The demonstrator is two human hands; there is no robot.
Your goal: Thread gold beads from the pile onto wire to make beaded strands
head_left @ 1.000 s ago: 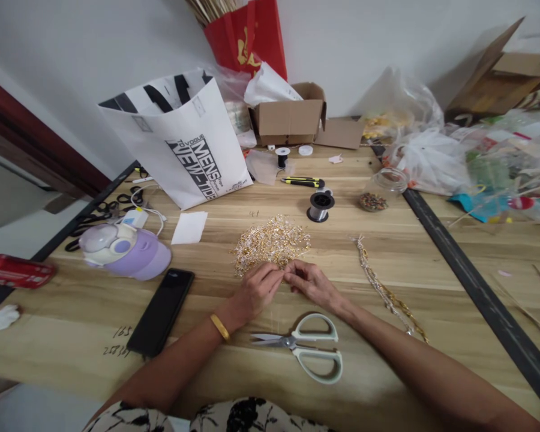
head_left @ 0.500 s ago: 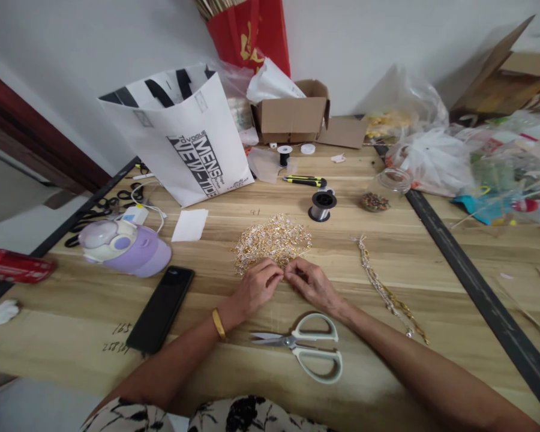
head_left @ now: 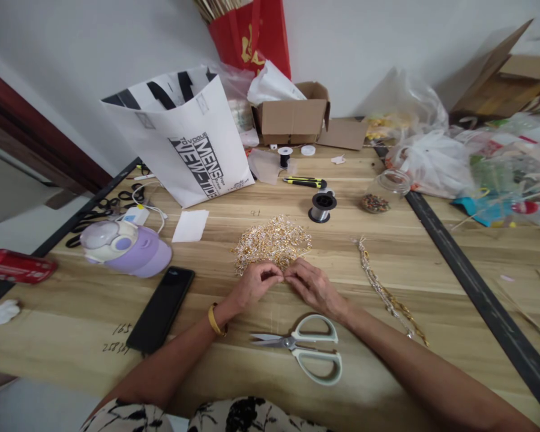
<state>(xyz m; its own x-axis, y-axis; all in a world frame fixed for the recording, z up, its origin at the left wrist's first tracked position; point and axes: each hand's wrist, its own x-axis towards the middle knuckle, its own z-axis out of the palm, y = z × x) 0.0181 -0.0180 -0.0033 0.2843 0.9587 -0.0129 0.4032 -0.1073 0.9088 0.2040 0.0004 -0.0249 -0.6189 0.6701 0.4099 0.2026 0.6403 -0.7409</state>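
A loose heap of small gold and silver pieces (head_left: pixel 274 240), like beads or chain links, lies on the wooden table (head_left: pixel 252 372). At its near edge my left hand (head_left: pixel 257 283) is closed in a pinch, thumb against forefinger. Facing it, my right hand (head_left: pixel 309 285) is pinched too, and the fingertips of both nearly meet. Whatever sits between the fingers is too small to make out. Scissors with pale handles (head_left: pixel 317 348) lie partly spread just below the hands. To the right rests a gold and silver chain strand (head_left: pixel 384 291), tied at its upper end.
Left of my arm are a black phone (head_left: pixel 161 309), a purple bottle (head_left: pixel 137 249) and a red can (head_left: pixel 18 266). Behind the heap stand a wire spool (head_left: pixel 323 207), a utility knife (head_left: pixel 305 182), a jar of beads (head_left: pixel 382 195), a white bag (head_left: pixel 184 144) and a cardboard box (head_left: pixel 292 117).
My left hand has turned slightly, opening a gap between thumb and curled fingers while the tips stay pinched. My right fingers have shifted a little. The things on the table stay put.
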